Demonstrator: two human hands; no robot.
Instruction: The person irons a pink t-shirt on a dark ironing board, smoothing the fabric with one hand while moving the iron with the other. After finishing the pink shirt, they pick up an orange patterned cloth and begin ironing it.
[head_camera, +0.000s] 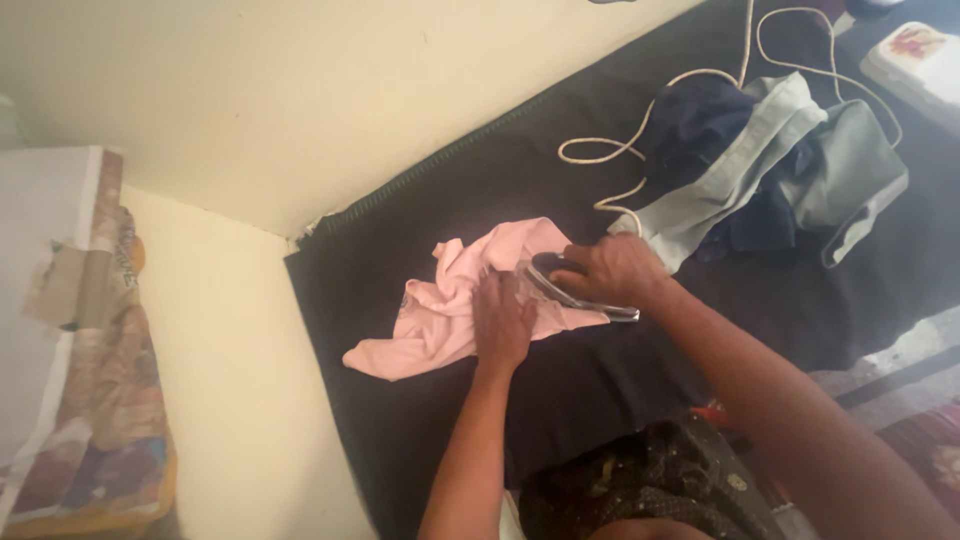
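Observation:
A small pink garment (455, 300) lies crumpled on a dark blanket (420, 210) spread as a pressing surface. My left hand (502, 322) rests flat on the pink cloth, fingers together, pinning it down. My right hand (612, 272) grips the handle of a clothes iron (580, 298), whose metal soleplate sits on the right part of the garment. The iron's pale cord (610, 150) loops away over the blanket toward the top right.
A heap of grey-green and navy clothes (780, 170) lies on the blanket to the right. A white box (915, 60) sits at the top right corner. Cream walls meet at the left, with a cloth-covered stack (70, 350) at the far left.

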